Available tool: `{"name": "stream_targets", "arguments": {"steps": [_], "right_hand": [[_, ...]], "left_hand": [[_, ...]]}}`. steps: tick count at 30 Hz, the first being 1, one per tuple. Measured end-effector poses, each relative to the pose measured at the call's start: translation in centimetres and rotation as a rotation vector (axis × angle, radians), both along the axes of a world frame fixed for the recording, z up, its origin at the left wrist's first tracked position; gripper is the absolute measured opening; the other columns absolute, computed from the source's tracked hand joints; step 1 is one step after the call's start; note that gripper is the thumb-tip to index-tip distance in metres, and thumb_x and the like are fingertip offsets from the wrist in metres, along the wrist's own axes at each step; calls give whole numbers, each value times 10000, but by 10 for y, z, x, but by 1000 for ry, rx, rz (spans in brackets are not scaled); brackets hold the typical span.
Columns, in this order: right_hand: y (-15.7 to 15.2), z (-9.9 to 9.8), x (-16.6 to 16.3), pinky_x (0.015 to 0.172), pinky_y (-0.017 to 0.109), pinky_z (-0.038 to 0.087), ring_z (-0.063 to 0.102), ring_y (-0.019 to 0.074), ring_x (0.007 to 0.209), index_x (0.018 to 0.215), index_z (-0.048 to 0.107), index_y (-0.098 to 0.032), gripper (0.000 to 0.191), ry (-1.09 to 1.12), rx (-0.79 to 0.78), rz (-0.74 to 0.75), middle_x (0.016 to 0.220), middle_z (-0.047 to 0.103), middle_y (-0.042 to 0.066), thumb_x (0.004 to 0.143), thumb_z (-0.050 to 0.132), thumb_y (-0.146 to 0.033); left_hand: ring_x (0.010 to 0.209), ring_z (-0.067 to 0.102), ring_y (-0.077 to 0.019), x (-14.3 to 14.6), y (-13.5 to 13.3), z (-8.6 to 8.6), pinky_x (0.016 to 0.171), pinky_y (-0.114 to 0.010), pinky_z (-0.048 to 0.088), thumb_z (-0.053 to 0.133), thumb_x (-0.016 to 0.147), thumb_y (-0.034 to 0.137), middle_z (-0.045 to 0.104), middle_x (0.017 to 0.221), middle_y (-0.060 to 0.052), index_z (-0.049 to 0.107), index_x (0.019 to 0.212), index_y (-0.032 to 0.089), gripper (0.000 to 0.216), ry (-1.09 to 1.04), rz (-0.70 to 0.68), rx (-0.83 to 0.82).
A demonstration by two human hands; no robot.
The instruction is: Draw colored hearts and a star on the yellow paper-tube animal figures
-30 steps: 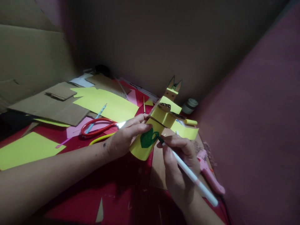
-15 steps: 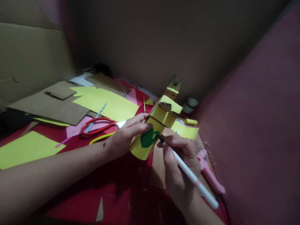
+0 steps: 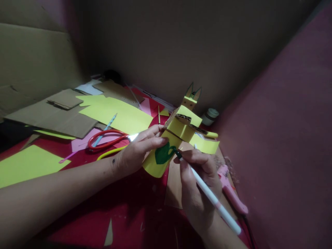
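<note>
– Yellow paper over cardboard, that figure point(image 3: 178, 133) in the head view: where does it lie from the hands?
– Between them, over the red table point(image 3: 124, 224). Its long axis slants from near-left to far-right, with the ears farthest away.
– Who holds it?
– The left hand point(image 3: 137, 150) grips its left edge. The right hand point(image 3: 199, 183) pinches a white marker point(image 3: 212, 199), its tip touching the green heart point(image 3: 162, 154) on the lower face.
– Nearby?
– Red scissors point(image 3: 109, 140) on the left, a pink glue gun point(image 3: 232, 193) on the right.
</note>
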State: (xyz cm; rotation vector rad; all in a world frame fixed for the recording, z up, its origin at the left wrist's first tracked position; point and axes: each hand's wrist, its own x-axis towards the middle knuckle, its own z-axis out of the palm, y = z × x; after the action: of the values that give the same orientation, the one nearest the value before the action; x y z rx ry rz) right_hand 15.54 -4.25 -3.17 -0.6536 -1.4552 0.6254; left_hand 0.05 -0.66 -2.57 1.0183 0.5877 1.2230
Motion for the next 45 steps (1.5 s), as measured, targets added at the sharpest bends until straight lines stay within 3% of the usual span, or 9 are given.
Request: {"name": "stream_targets", "arguments": {"steps": [9, 14, 18, 25, 34, 45], "right_hand": [[0, 0, -1, 758, 282, 569, 668, 133, 835, 956, 637, -250, 175, 15, -5, 35, 898, 687, -5, 900, 590, -91], [1, 0, -2, 686, 281, 559, 652, 140, 767, 927, 624, -248, 149, 26, -3, 3, 823, 664, -9, 904, 584, -107], [1, 0, 0, 752, 313, 579, 672, 154, 839, 933, 622, -247, 157, -12, 13, 13, 887, 678, 8, 903, 580, -99], [0, 0, -1, 713, 289, 584, 670, 141, 786, 928, 631, -245, 152, 47, -21, 15, 858, 684, -1, 890, 603, -100], [-4, 2, 2, 782, 285, 572, 686, 158, 954, 969, 635, -254, 190, -106, -13, 19, 874, 676, -11, 898, 593, -84], [-2, 3, 4, 772, 249, 562, 667, 120, 878, 977, 631, -243, 199, -85, 24, 58, 929, 686, -11, 906, 579, -65]], "left_hand": [[843, 652, -241, -2, 0, -1, 751, -340, 489, 711, 839, 385, 720, 955, -72, 603, 1145, 171, 389, 14, -4, -12], [839, 641, -240, -1, -1, 0, 756, -341, 486, 715, 828, 390, 707, 930, -62, 611, 1117, 171, 378, 20, 7, -27], [811, 645, -239, 0, 0, 2, 737, -340, 488, 713, 821, 372, 702, 896, -55, 615, 1093, 171, 352, 17, 11, -32], [849, 647, -224, -1, 0, 0, 757, -323, 503, 712, 837, 371, 714, 940, -61, 615, 1116, 176, 353, 6, -7, -24], [830, 658, -230, 1, -1, 1, 752, -343, 518, 700, 833, 385, 714, 963, -89, 592, 1143, 149, 405, 22, -8, -13], [841, 680, -237, 1, -1, 3, 755, -345, 519, 713, 820, 393, 713, 1002, -92, 581, 1158, 151, 437, 23, -6, -21]]}}
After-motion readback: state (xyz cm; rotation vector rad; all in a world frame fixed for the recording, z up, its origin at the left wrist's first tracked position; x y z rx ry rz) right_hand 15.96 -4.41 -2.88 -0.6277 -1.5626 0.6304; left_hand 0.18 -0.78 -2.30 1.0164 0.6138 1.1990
